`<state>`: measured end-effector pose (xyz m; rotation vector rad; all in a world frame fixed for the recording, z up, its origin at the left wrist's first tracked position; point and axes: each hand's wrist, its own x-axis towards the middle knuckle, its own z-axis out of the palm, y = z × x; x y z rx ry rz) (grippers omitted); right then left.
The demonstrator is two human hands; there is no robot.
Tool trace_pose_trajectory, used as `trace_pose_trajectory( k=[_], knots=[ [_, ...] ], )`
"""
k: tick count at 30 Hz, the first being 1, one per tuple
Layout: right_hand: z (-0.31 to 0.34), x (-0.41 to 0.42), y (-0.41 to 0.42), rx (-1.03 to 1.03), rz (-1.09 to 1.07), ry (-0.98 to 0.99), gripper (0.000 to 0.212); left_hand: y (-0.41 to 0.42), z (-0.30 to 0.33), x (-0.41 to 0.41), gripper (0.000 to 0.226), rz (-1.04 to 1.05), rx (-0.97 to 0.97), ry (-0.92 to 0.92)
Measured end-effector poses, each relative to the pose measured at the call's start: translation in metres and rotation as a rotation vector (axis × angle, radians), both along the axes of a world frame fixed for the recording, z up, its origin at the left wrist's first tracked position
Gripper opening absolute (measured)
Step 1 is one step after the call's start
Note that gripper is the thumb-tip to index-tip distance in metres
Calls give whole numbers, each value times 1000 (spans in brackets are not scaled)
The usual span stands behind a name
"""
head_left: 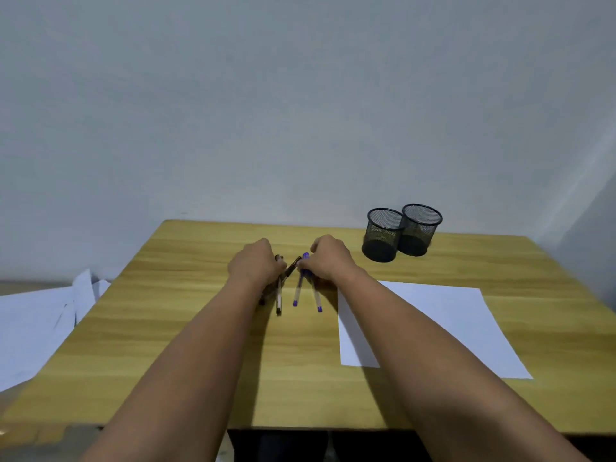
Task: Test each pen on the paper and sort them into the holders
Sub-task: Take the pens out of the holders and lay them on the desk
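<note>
Two hands are reaching out over the middle of the tabletop (200,328), toward its far edge, each curled around a bunch of pens. Off the tabletop's left edge, loose white sheets (36,325) are lying on a lower surface. The left hand (256,263) is gripping the dark pens (279,296): clear, pale barrels with black ends, their lower tips pointing back toward the near edge, and one dark brownish pen angling up to the right between the two hands. How many pens this hand is holding cannot be told. Just beside it, the right hand (328,258) is gripping the blue pens (296,295): two clear barrels with purple-blue ends are fanning out below the fingers, and a blue cap is showing above them. The pen tips are appearing to touch the wood. Right of the hands, a blank white paper (433,321) is lying flat near the right edge. Beyond it, near the far right corner, two black mesh holders (383,240) are standing upright, touching side by side.
</note>
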<state>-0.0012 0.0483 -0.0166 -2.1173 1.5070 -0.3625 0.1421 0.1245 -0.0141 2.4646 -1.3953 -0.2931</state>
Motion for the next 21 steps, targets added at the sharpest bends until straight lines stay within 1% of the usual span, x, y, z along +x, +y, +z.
trace_pose_trajectory(
  k=[2, 6, 8, 11, 13, 16, 19, 21],
  knots=[
    [1, 2, 2, -13, -6, 43, 46, 2, 0, 0, 37, -5, 7, -36],
    [8, 0, 6, -24, -16, 120, 27, 8, -2, 0, 37, -1, -11, -34],
    [12, -1, 10, 4, -12, 155, 20, 12, -4, 2, 39, 8, -36, -26],
    [14, -2, 15, 63, -12, 159, 18, 17, -5, 5, 38, 18, -63, -19],
    [12, -2, 18, 48, -6, 172, 17, 19, -5, 6, 39, 15, -78, -11],
    [6, -2, 20, 10, -30, 163, 30, 22, -8, 8, 42, 1, -103, -10],
    [5, -4, 23, 6, -66, 125, 32, 26, -7, 8, 46, 0, -130, -24],
    [9, -9, 22, 18, -79, 84, 32, 28, -3, 6, 45, -6, -183, -30]
  ],
)
